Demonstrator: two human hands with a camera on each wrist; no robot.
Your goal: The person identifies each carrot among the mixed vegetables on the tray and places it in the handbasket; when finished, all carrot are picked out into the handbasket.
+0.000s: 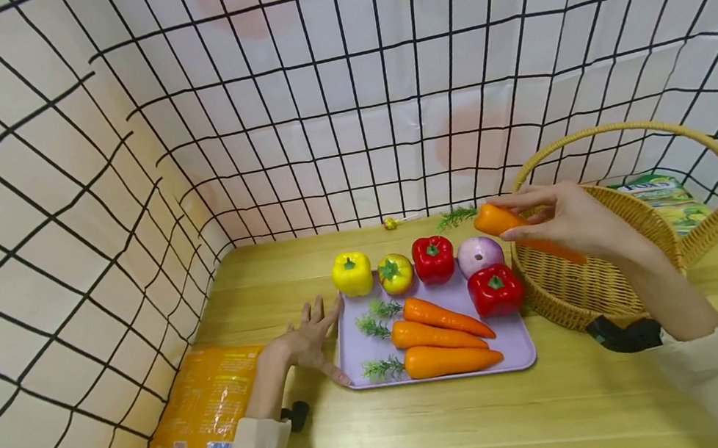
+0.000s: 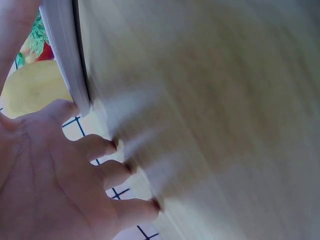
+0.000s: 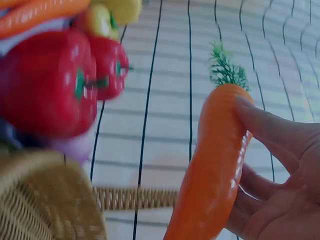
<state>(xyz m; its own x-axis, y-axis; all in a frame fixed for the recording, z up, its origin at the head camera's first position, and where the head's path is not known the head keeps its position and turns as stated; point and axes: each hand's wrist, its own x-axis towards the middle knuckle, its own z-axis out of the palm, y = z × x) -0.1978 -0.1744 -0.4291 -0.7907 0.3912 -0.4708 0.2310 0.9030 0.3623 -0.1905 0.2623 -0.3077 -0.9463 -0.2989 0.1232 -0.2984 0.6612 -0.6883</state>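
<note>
My right hand (image 1: 574, 221) pinches an orange carrot (image 1: 498, 219) near its leafy top, over the left rim of a wicker basket (image 1: 580, 298). In the right wrist view the thumb lies on the carrot (image 3: 215, 150) and the other fingers are behind it. My left hand (image 1: 308, 337) has its fingers spread at the left edge of a lilac tray (image 1: 520, 353), fingertips on the table and tray rim. On the tray lie three carrots (image 1: 450, 359), a yellow bell pepper (image 1: 351, 274), a yellow-red pepper (image 1: 396, 274), two red bell peppers (image 1: 495, 290) and a purple onion (image 1: 480, 256).
The basket's tall handle (image 1: 627, 127) arches above it. Behind the basket lies a green packet (image 1: 665, 200). An orange plastic bag (image 1: 202, 419) is at the left, by the left forearm. A small yellow lollipop (image 1: 389, 224) lies near the white grid-patterned backdrop (image 1: 372, 104).
</note>
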